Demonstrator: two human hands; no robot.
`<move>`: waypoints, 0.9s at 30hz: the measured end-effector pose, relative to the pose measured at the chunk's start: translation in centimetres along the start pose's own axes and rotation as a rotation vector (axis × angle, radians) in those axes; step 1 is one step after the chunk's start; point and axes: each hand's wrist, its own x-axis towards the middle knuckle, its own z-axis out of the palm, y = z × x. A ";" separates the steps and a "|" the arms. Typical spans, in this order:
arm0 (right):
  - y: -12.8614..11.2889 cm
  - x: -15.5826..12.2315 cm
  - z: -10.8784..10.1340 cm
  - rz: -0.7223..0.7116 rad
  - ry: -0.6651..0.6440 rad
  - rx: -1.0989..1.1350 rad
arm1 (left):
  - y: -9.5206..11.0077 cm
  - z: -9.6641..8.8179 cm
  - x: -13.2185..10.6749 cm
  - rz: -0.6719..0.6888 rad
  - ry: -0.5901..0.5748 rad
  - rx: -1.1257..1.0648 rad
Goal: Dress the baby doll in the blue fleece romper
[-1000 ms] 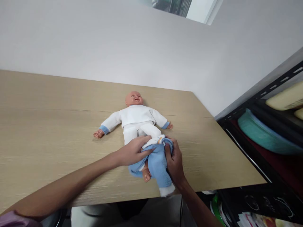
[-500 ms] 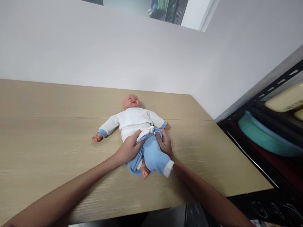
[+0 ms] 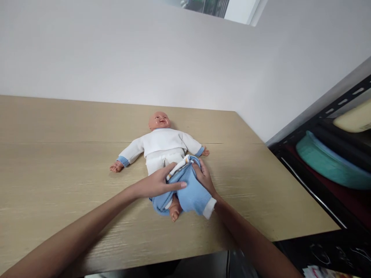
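Observation:
A baby doll [image 3: 164, 139] lies on its back on the wooden table, head toward the wall, arms spread, in a white sweater with blue cuffs. Blue pants [image 3: 193, 189] with a white leg cuff are bunched around its legs, and one bare foot [image 3: 174, 211] shows below them. My left hand [image 3: 158, 182] grips the waistband on the left, thumb stretched over the blue cloth. On the other side my right hand [image 3: 204, 175] is closed on the waistband's right edge. The doll's other foot is hidden.
The tabletop [image 3: 72, 170] meets a pale wall behind. To the right stands a dark metal shelf with a teal basin [image 3: 330, 164] and a cream-coloured container [image 3: 355, 117]. Printed papers [image 3: 321, 272] show at the bottom right, below the table edge.
My left hand has shifted slightly left, its thumb now lying over the front of the pants. The waistband is stretched wider and more of the doll's white lower body shows.

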 end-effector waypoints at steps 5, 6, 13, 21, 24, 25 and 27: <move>-0.1 0.3 -0.1 0.032 -0.055 0.089 | 0.1 -1.6 -0.2 0.027 -0.168 -0.091; -0.3 0.2 -0.1 0.059 -0.087 0.137 | 0.0 -1.7 -0.3 0.020 -0.190 -0.100; -0.8 -0.1 -0.7 0.258 -0.235 0.397 | -0.3 -1.5 -0.7 -0.083 -0.072 -0.125; -0.7 0.2 -1.8 0.008 -0.352 0.190 | -2.0 -0.7 0.2 -0.001 0.144 -0.103; -1.2 0.8 -2.6 -0.260 -0.385 -0.113 | -2.7 -0.9 0.4 0.023 0.220 -0.086; -1.3 0.9 -2.8 -0.298 -0.368 -0.176 | -2.8 -1.0 0.5 0.020 0.229 -0.077; -1.2 0.9 -2.7 -0.286 -0.357 -0.226 | -2.9 -1.1 0.5 0.007 0.228 -0.064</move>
